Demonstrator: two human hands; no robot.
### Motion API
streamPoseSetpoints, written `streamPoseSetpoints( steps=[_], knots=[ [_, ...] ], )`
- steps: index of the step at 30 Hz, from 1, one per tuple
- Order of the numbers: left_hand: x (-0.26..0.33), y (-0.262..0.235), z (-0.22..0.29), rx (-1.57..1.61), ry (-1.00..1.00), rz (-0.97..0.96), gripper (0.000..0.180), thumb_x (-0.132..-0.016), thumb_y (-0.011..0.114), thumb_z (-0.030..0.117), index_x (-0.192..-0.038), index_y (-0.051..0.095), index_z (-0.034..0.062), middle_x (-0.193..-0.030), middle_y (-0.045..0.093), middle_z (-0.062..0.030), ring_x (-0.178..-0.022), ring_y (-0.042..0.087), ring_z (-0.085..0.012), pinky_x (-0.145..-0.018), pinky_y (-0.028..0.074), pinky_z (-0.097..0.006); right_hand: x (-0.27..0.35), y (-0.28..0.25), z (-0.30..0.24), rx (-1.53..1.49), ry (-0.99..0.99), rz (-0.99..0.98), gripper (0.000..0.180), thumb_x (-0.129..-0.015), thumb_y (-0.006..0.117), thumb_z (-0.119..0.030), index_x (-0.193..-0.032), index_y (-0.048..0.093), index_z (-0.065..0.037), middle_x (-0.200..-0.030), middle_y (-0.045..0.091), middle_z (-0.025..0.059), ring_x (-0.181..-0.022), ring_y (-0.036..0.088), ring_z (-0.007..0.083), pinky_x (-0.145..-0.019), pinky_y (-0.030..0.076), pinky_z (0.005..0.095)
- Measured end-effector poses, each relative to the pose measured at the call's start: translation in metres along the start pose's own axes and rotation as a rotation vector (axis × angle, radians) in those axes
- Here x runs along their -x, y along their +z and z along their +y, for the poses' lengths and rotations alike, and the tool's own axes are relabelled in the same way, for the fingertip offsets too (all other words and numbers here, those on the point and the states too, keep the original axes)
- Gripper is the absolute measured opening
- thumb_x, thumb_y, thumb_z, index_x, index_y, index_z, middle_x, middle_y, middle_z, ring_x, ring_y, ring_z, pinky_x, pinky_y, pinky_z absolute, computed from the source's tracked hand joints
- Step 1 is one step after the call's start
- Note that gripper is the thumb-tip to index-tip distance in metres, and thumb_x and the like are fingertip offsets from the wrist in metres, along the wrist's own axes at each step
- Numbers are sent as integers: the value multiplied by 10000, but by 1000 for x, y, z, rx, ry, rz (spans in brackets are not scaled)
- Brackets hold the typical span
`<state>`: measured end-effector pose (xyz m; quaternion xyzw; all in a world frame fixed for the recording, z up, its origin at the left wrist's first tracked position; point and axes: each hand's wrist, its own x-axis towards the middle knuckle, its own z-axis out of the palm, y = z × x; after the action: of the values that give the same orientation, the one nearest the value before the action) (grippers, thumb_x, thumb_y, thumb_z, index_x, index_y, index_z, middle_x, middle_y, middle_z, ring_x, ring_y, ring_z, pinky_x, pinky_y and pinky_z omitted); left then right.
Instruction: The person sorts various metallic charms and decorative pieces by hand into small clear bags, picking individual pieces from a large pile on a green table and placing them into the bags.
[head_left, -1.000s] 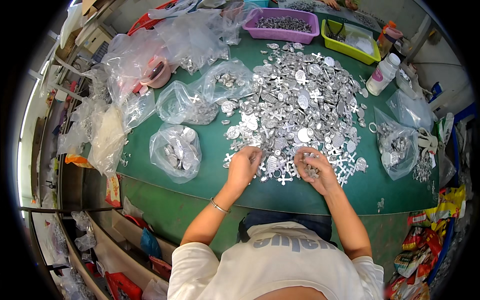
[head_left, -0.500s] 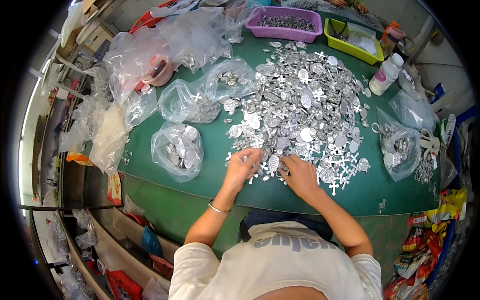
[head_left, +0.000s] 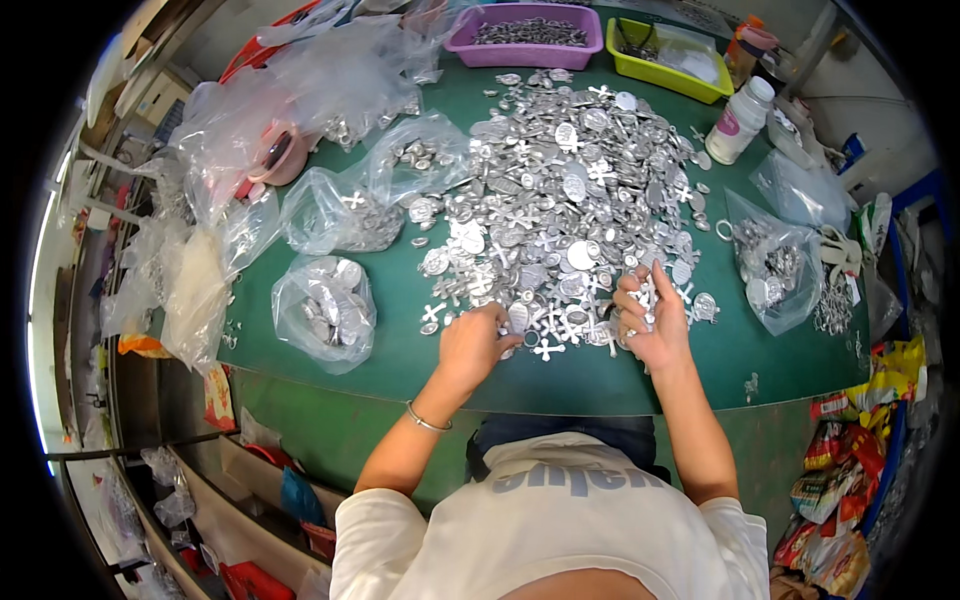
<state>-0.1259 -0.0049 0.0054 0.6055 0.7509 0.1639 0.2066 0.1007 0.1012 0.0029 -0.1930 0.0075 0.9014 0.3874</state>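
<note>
Head view, looking down on a green table (head_left: 400, 350). Spread across its middle, toward twelve o'clock from the hands: a broad heap of silvery metal pieces (head_left: 560, 210), ovals and crosses mixed.

Left hand (head_left: 475, 345) at the heap's near edge, about seven o'clock of the pile, knuckles up, fingers curled narrow and pinching an oval medal (head_left: 518, 318) against the tabletop. Thin bracelet (head_left: 428, 420) on that wrist.

Right hand (head_left: 650, 320) at roughly five o'clock of the heap, lifted slightly, palm cupped, fingers half-closed around a small clutch of cross-shaped pieces (head_left: 643, 298). Loose cross (head_left: 547, 349) lying between the two hands, touching neither.

At nine o'clock of the left hand, well apart: clear plastic bag of medals (head_left: 325, 310). At two o'clock of the right hand, near: another clear bag (head_left: 775, 265) with metal parts. Far edge, twelve o'clock: purple tray (head_left: 470, 40), with a yellow-green tray (head_left: 640, 65) beside it and a white bottle (head_left: 738, 120) at one o'clock.
</note>
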Motion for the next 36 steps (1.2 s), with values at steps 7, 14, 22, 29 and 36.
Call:
streamPoseSetpoints(
  steps=[7,14,22,29,36],
  knots=[
    [-6,8,-2,1758,-233,-549,89,-886,556,161,-891,535,74,-934,587,-94,-809,572,-164,-554,416,-218,20,12,4,265,-179,50,303,-946,429,-353,-856,537,-85,-600,382,-18,-461,349,68,-357,248,195],
    [18,48,53,2099,-560,-719,265,-896,444,207,-1115,502,72,-1107,553,-103,-1050,546,-232,-884,472,-409,34,24,54,1682,-804,-223,168,-806,618,-195,-842,587,-34,-747,541,72,-636,546,180,-539,434,288],
    [17,67,75,2222,-513,-552,341,-910,380,316,-1139,492,89,-1085,551,-90,-991,554,-227,-856,469,-386,49,32,49,2175,-881,-448,290,-701,683,-220,-933,597,-69,-910,564,67,-868,522,251,-796,395,367],
    [9,74,61,2538,-652,-639,322,-890,400,220,-1152,494,58,-1063,546,-129,-916,555,-236,-722,485,-355,53,19,10,1803,-929,-258,252,-683,698,-120,-919,631,-62,-1006,596,70,-896,533,266,-825,384,396],
    [13,51,67,2310,-545,-570,189,-866,526,172,-1005,564,51,-1013,545,-129,-856,528,-231,-611,459,-292,37,-16,-30,2401,-856,67,237,-690,598,24,-911,641,-51,-929,541,65,-888,479,240,-754,352,360]
  ],
)
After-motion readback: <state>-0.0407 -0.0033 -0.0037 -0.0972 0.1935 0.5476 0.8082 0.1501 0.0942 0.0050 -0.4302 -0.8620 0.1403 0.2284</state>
